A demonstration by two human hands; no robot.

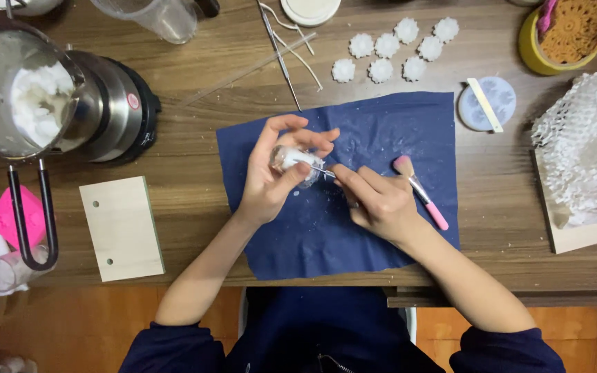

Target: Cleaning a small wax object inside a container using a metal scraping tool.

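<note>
— So why is the left hand (271, 181) cupped round that small white moulded piece (293, 159)?
— Steadies it above the dark blue cloth (381, 124), catching crumbs, while the right hand (380, 204) pinches a thin metal pick (323, 170) against it.

Seven white flower-shaped pieces (394, 48) at top centre, round pale blue mould (486, 103) w/ stick across it, pink brush (421, 191) on blue cloth (381, 131), wooden board (121, 227) at left, metal pitcher (19, 90) of white chunks.
</note>
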